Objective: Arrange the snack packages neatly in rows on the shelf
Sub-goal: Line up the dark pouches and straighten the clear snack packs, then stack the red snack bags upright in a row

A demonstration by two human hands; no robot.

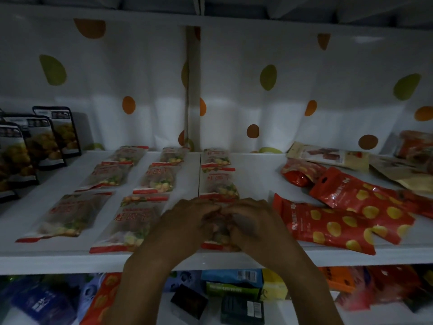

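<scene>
Several clear snack packets with red ends lie flat in three rows on the white shelf (253,174). The left row (70,214) and middle row (138,221) hold three each. In the right row two packets (219,184) lie at the back. Both of my hands rest on the front packet (221,238) of that row, near the shelf's front edge. My left hand (185,224) covers its left side and my right hand (255,224) its right side, fingertips meeting over it. Fingers curl down over it; whether they grip it is unclear.
Red pouches with yellow dots (328,226) lie scattered to the right, with beige and red packs (328,156) behind them. Dark upright bags (42,141) stand at the far left. A dotted white curtain backs the shelf. Boxes and bags (232,285) fill the lower shelf.
</scene>
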